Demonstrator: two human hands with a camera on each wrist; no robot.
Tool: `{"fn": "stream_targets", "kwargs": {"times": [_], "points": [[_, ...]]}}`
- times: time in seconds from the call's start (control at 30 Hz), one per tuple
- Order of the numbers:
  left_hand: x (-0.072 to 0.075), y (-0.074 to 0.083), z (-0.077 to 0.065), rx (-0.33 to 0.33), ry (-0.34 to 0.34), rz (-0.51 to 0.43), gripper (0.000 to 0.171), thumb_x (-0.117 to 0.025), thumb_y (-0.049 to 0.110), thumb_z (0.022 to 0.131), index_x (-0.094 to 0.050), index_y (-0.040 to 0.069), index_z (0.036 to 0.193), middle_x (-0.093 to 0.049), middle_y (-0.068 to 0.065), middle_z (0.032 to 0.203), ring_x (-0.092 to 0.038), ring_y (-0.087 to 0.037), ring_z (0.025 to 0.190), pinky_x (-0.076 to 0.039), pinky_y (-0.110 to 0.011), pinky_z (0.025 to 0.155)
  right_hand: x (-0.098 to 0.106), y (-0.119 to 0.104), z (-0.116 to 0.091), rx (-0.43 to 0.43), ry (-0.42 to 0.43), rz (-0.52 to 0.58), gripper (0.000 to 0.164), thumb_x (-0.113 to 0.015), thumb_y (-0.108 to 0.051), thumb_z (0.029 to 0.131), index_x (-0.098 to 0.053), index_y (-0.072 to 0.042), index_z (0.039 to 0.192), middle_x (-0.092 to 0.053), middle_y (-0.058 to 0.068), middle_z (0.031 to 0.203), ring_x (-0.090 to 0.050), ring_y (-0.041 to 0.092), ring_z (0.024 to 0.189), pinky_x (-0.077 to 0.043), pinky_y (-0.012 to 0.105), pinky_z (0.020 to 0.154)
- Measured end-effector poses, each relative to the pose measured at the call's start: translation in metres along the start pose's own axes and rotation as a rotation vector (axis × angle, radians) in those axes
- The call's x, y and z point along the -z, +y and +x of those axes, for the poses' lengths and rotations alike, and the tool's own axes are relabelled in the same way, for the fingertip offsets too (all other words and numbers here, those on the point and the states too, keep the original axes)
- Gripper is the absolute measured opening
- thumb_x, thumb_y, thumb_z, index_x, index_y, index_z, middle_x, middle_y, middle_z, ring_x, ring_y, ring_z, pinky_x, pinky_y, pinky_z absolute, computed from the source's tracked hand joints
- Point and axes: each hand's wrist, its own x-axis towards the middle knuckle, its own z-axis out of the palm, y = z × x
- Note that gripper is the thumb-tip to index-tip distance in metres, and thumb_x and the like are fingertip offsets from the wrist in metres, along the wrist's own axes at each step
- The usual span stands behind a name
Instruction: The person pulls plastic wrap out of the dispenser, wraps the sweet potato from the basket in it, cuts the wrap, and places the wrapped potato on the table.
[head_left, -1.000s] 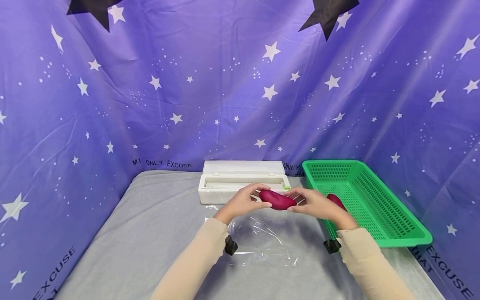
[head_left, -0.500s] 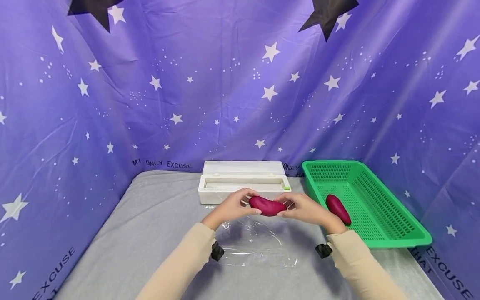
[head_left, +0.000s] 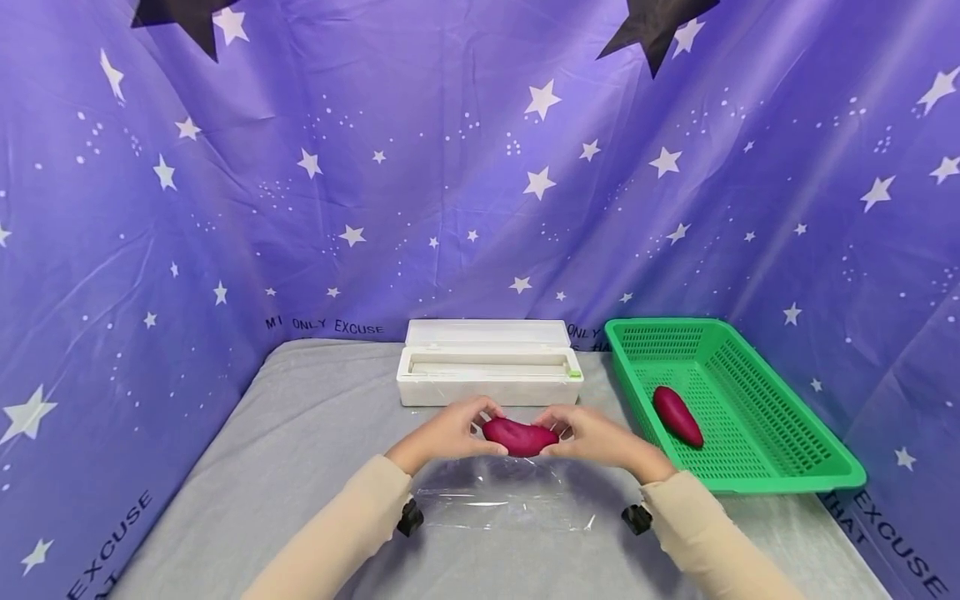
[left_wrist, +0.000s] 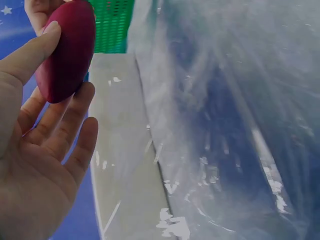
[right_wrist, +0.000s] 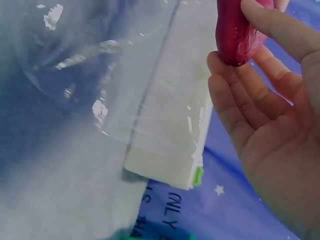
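Between both hands is a dark red, sweet-potato-shaped root (head_left: 521,437), held level over the cling film. My left hand (head_left: 452,433) pinches its left end, thumb in front and fingers behind, as the left wrist view shows on the root (left_wrist: 70,50). At its other end my right hand (head_left: 594,436) grips it the same way; in the right wrist view the root's tip (right_wrist: 237,42) sits between thumb and fingers. Clear cling film (head_left: 495,504) lies spread on the grey cloth below, running from the white cling film box (head_left: 487,392) behind the hands.
The box's lid (head_left: 487,333) stands up at the back, and a small green cutter (head_left: 574,374) sits at its right end. On the right stands a green basket (head_left: 787,482) with a second red sweet potato (head_left: 677,417) inside. Purple star-printed curtains (head_left: 480,167) enclose the table.
Both hands have carried the red sweet potato left and toward me, away from the box and over the film. The second one in the basket has come into full view.
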Motion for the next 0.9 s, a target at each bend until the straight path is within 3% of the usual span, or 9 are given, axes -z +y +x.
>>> {"fn": "stream_targets", "kwargs": {"times": [0.17,0.5,0.9], "points": [[-0.003,-0.006,-0.009,0.044,-0.024,0.004,0.045,-0.085,0.029,0.083,-0.061,0.016,0.118,-0.063,0.004,0.118,-0.062,-0.014,0.103,-0.055,-0.043,0.088,-0.013,0.003,0.001,0.027,-0.013,-0.007,0.033,-0.08,-0.021,0.087,-0.068,-0.011,0.116,-0.07,-0.006,0.101,-0.067,0.013,0.092,-0.057,0.04,0.083],[-0.011,-0.017,-0.029,0.008,-0.053,0.051,0.044,-0.087,0.032,0.08,-0.062,0.015,0.112,-0.063,0.007,0.108,-0.06,-0.011,0.096,-0.055,-0.031,0.081,-0.04,0.006,-0.001,0.021,-0.049,0.011,0.036,-0.081,-0.023,0.087,-0.067,-0.01,0.117,-0.07,-0.002,0.104,-0.067,0.012,0.092,-0.057,0.03,0.081],[-0.023,-0.029,-0.049,0.047,-0.08,0.045,0.044,-0.089,0.034,0.077,-0.061,0.018,0.107,-0.064,0.01,0.099,-0.061,-0.006,0.091,-0.052,-0.025,0.079,-0.063,0.009,-0.004,0.031,-0.078,0.026,0.036,-0.082,-0.022,0.084,-0.068,-0.011,0.115,-0.069,-0.006,0.102,-0.065,0.006,0.09,-0.056,0.026,0.079]]}}
